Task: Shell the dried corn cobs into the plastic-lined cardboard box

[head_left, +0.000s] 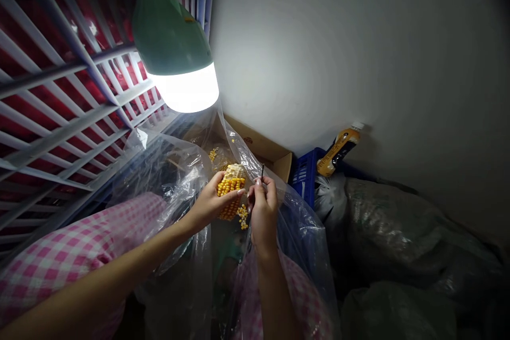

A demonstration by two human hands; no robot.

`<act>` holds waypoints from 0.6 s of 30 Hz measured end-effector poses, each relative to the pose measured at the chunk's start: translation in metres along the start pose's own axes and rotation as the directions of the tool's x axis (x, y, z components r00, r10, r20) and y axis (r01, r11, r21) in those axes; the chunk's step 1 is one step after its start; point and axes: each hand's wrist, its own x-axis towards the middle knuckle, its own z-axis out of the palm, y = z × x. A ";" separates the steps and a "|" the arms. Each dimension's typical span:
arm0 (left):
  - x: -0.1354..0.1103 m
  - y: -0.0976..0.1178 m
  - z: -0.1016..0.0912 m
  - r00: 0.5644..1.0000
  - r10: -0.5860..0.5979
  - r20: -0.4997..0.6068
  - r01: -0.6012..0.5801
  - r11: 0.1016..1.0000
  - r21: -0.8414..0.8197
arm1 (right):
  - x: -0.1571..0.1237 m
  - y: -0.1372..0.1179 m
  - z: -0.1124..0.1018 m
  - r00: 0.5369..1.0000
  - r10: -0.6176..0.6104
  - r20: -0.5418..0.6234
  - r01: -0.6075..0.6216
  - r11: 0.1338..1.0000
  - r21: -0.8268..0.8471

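Note:
My left hand (pixel 207 204) grips a partly stripped corn cob (pixel 230 196), with yellow kernels on its lower part and a pale bare patch on top. My right hand (pixel 263 212) is pinched shut on a thin dark pick (pixel 262 171), held beside the cob with its tip pointing up. Loose yellow kernels (pixel 242 216) lie just below the cob, near my right hand. A clear plastic bag (pixel 179 180) surrounds both hands and hides part of what lies beneath.
A glowing green-topped lamp (pixel 177 48) hangs above a white slatted rack (pixel 59 90) on the left. Behind my hands are a cardboard box (pixel 258 143), a blue plastic crate (pixel 305 175) and a yellow-labelled bottle (pixel 338 151). Bulging grey sacks (pixel 402 228) fill the lower right, against a white wall (pixel 319 48).

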 end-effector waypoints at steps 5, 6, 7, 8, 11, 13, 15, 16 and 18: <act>-0.002 0.005 0.000 0.999 -0.002 -0.050 0.004 0.999 0.032 | -0.002 -0.002 0.000 1.000 0.001 0.014 -0.001 0.999 -0.035; -0.002 0.006 0.000 0.998 -0.004 -0.060 0.005 1.000 0.026 | -0.002 -0.002 0.000 1.000 -0.001 0.018 0.002 0.999 -0.043; -0.002 0.006 0.000 0.997 -0.004 -0.071 0.005 1.000 0.022 | -0.002 -0.002 0.000 1.000 -0.005 0.021 0.006 0.999 -0.051; -0.002 0.006 0.000 0.997 -0.002 -0.082 0.004 1.000 0.020 | -0.002 -0.002 0.000 1.000 -0.009 0.022 0.011 0.998 -0.056; -0.001 0.005 0.000 0.994 0.005 -0.105 -0.005 1.000 0.004 | -0.003 -0.003 0.001 0.999 -0.019 0.032 0.021 0.997 -0.076; -0.001 0.004 -0.001 0.993 -0.003 -0.116 0.000 1.000 -0.026 | -0.003 -0.004 0.001 0.999 -0.022 0.037 0.025 0.996 -0.090; 0.000 0.002 -0.001 0.990 -0.019 -0.136 0.013 0.999 -0.046 | -0.004 -0.004 0.001 0.999 -0.025 0.038 0.029 0.994 -0.104; 0.001 0.001 -0.001 0.989 -0.027 -0.148 0.020 0.999 -0.047 | -0.004 -0.004 0.001 0.999 -0.028 0.036 0.032 0.993 -0.110; 0.002 -0.001 -0.002 0.985 -0.034 -0.170 0.028 0.999 -0.039 | -0.005 -0.004 0.001 0.999 -0.031 0.031 0.035 0.991 -0.128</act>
